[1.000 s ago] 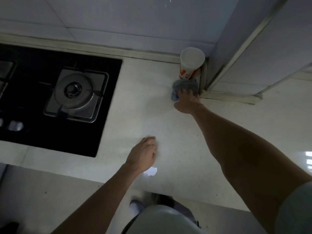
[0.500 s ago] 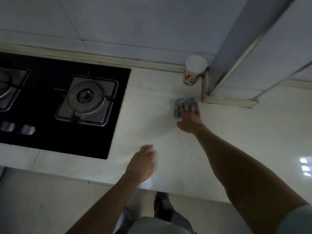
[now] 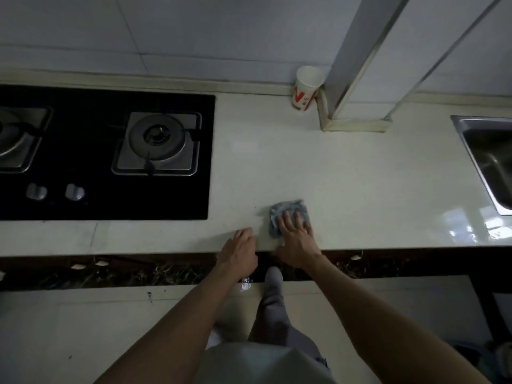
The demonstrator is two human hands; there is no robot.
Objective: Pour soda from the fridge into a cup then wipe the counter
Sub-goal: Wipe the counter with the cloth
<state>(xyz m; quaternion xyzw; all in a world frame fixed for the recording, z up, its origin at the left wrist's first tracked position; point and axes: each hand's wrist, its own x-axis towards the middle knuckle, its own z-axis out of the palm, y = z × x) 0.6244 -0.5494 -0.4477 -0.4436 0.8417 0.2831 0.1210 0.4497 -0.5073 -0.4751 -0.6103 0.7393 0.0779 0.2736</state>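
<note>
A white paper cup (image 3: 306,88) with red print stands upright at the back of the pale counter (image 3: 346,176), against a tiled column. My right hand (image 3: 296,239) presses a crumpled blue-grey cloth (image 3: 285,210) flat onto the counter near its front edge, fingers spread over the cloth. My left hand (image 3: 239,252) rests at the counter's front edge just left of the cloth, fingers relaxed and holding nothing. No soda bottle or can is in view.
A black gas hob (image 3: 110,153) with steel burners fills the counter's left side. A steel sink (image 3: 490,159) is set in at the far right. The tiled column (image 3: 357,79) rises behind the cup. Below the counter edge lie a dark plinth and floor tiles.
My right hand has dragged the cloth from beside the cup at the back toward the front edge. My left hand stays at the front edge. The view has pulled back, showing the sink.
</note>
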